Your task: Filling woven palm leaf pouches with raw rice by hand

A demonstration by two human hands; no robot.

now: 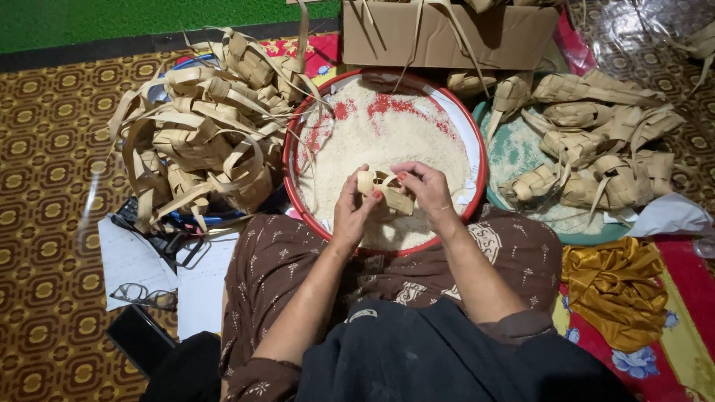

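Both hands hold one small woven palm-leaf pouch (383, 190) over a round red-rimmed basin (292, 160) of white rice (387, 134). My left hand (351, 212) grips the pouch's left side with the thumb on top. My right hand (424, 187) pinches its right side and upper edge. The pouch sits just above the near part of the rice. Red patches of the basin's inside show through the rice at the far side.
A heap of empty woven pouches (201, 134) lies left of the basin. More pouches (596, 141) fill a green tray (506, 149) at right. A cardboard box (447, 33) stands behind. Eyeglasses (145, 295), papers, a dark phone (138, 336) lie at left; yellow cloth (614, 286) at right.
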